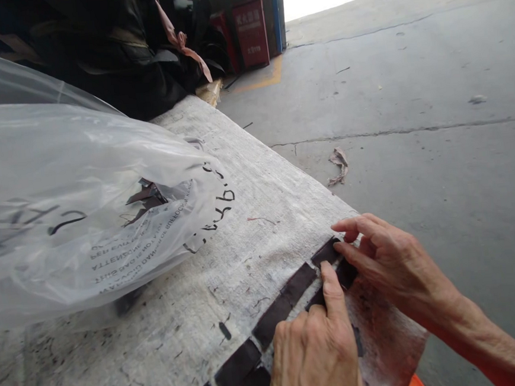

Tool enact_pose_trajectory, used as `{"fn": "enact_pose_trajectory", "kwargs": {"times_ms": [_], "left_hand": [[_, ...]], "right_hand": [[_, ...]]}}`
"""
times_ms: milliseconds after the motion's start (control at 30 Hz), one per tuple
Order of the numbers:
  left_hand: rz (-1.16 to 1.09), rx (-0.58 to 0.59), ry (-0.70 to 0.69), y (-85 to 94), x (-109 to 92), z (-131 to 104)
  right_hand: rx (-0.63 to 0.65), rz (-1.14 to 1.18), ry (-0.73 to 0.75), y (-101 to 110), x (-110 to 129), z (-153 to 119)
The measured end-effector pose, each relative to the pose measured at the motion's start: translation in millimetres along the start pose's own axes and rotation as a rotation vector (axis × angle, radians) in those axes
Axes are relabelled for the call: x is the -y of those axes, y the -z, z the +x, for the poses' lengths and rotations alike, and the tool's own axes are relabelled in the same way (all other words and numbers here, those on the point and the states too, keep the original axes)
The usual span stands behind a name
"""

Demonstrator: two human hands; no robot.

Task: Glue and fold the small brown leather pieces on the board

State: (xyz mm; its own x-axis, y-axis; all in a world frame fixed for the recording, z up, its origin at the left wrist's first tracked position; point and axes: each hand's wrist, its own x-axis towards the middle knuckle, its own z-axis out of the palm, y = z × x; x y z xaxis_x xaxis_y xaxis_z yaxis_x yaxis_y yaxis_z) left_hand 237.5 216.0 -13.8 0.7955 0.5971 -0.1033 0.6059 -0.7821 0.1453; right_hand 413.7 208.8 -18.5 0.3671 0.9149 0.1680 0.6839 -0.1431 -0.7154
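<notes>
Dark rectangular pieces [284,304] lie in rows along the near right edge of a cloth-covered table [247,176]. My left hand [317,349] rests over the rows, its index finger stretched out and touching the end piece [326,252], its other fingers curled under. From the right, my right hand [385,254] reaches to the same piece, thumb at its right end and index finger just above it, the two slightly apart. Other dark pieces are partly hidden beneath both hands.
A clear plastic bag [73,172] with dark scraps [148,195] inside covers the table's left side. Black material [108,50] is heaped behind it. Red bins [251,33] stand on the grey floor [409,86], where a crumpled scrap [338,166] lies.
</notes>
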Motion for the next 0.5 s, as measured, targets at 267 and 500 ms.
{"fn": "enact_pose_trajectory", "kwargs": {"times_ms": [267, 500], "left_hand": [[-0.008, 0.043, 0.027, 1.5, -3, 1], [-0.03, 0.069, 0.018, -1.5, -1, 1]], "right_hand": [[-0.102, 0.033, 0.01, 6, -6, -7], [-0.142, -0.011, 0.187, 8, -8, -16]]}}
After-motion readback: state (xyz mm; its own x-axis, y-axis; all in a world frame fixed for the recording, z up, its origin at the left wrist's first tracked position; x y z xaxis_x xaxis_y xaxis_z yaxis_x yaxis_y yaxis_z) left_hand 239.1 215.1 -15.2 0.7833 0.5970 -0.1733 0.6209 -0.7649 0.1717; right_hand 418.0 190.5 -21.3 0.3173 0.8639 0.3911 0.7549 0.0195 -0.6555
